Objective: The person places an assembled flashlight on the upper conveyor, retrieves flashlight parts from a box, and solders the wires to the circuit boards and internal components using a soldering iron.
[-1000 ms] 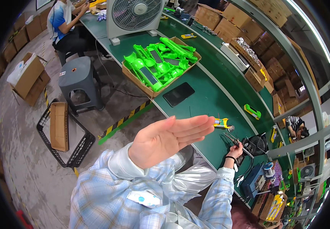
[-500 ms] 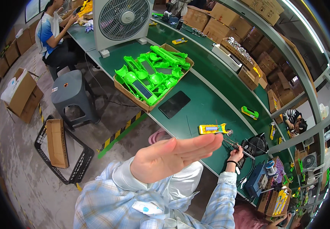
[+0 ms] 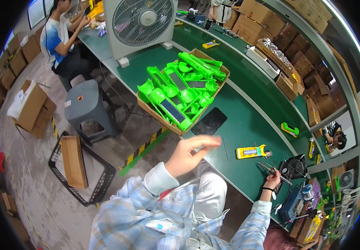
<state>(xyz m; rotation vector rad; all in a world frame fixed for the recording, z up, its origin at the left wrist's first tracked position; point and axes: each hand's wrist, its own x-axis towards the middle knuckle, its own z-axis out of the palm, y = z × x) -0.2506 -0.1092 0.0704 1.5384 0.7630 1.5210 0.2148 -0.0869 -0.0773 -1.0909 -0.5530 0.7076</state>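
Observation:
My left hand [image 3: 194,154] is raised in front of my body near the table edge. Its fingers are stretched and slightly blurred, the thumb stands apart, and nothing is in it. At the right, my right hand [image 3: 273,180] is closed around a slim dark hand tool [image 3: 267,167]; two thin prongs seem to show at its end, but its exact kind is unclear. Between the hands, on the green table, lies an open yellow housing [image 3: 245,153] with a cylindrical battery cell inside and a small silvery part at its right end.
A cardboard box of green plastic housings [image 3: 180,91] stands by a black phone [image 3: 209,121]. A white box fan [image 3: 142,23] is behind. A small black fan [image 3: 295,167] and a blue bench unit [image 3: 290,205] sit right. A grey stool [image 3: 89,106] and a seated person [image 3: 63,39] are left.
My left hand has drawn back left, away from the yellow housing, its thumb now apart from the fingers. My right hand still grips the slim tool. The whole view has shifted slightly.

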